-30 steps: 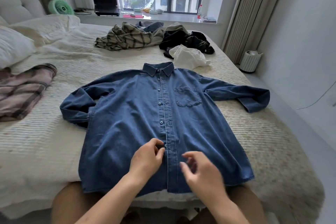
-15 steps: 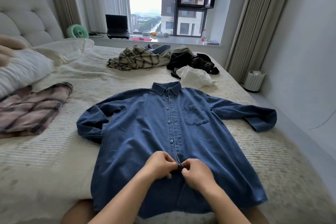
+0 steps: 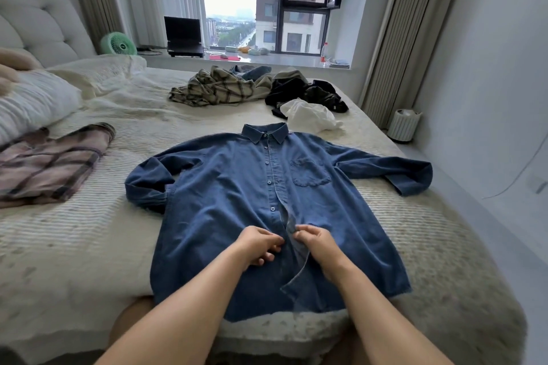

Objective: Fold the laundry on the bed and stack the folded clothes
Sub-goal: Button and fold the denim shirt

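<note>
The bed (image 3: 74, 246) fills most of my view, its cream ribbed cover running toward the window at 12 o'clock. My denim shirt (image 3: 225, 210) lies flat on it, front up, collar toward 12, one sleeve bent back at 9 o'clock, the other stretched toward 3, with the chest pocket on the 3 o'clock side. The upper buttons are done up; the placket gapes open from the middle down to the hem. At 9 o'clock lies a pink plaid garment (image 3: 47, 166), apart from the shirt. At 12 o'clock, beyond the collar, sit a crumpled beige plaid shirt (image 3: 213, 87), a heap of dark clothes (image 3: 299, 89) and a white garment (image 3: 308, 115) just past the collar. My left hand (image 3: 258, 246) has its fingers curled, the grip pinching the placket's left edge; my right hand (image 3: 317, 243) pinches the opposite edge, lifting it slightly. No brand or writing can be read on anything.
</note>
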